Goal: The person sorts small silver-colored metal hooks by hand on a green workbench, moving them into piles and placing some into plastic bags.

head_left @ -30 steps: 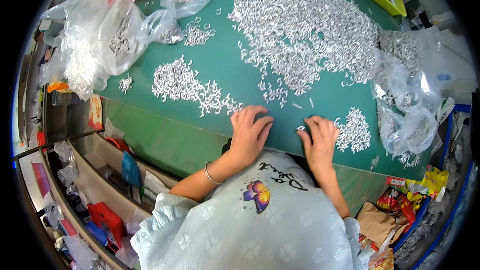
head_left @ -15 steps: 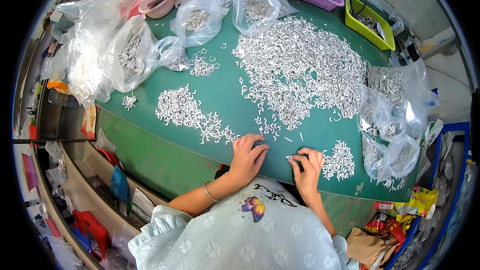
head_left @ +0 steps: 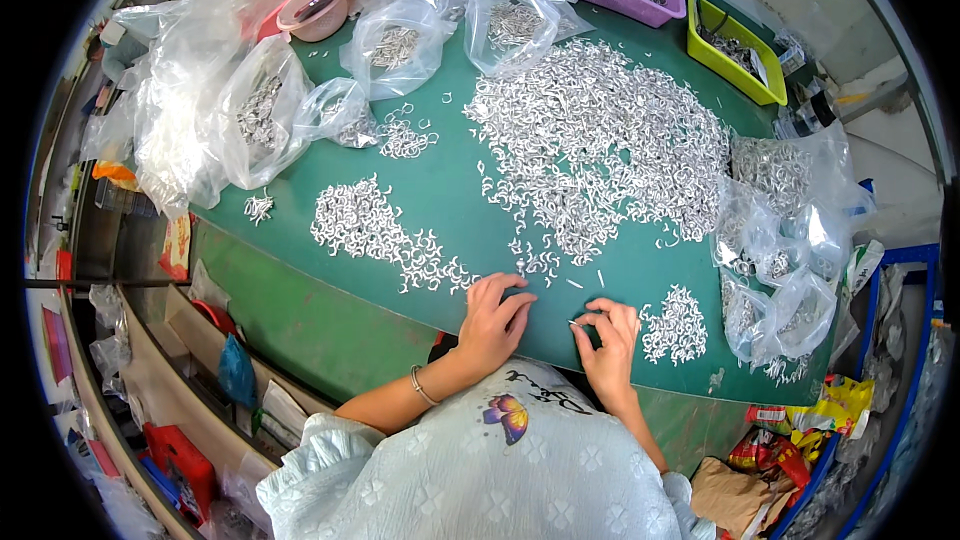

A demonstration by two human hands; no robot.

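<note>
My left hand (head_left: 490,318) rests at the near edge of the green table (head_left: 440,170), fingers curled and thumb close to the forefinger; whatever may lie between them is too small to make out. Beside it lies the near end of a pile of small curved silver metal pieces (head_left: 425,260). To its right, my right hand (head_left: 610,342) is closed in a pinch on a small silver metal piece (head_left: 573,322). A smaller heap of like pieces (head_left: 675,327) sits just right of that hand. Beyond both hands spreads a large heap of these pieces (head_left: 600,130).
Clear plastic bags of metal parts (head_left: 262,110) stand at the far left, others (head_left: 785,240) at the right edge. A purple basket (head_left: 660,10), a yellow-green basket (head_left: 765,90) and a pink bowl (head_left: 312,22) line the back. Two thin slivers (head_left: 574,284) lie near my right hand.
My right hand has drawn slightly toward me with the small piece in its fingertips. My left hand has hardly moved, and the piles look the same.
</note>
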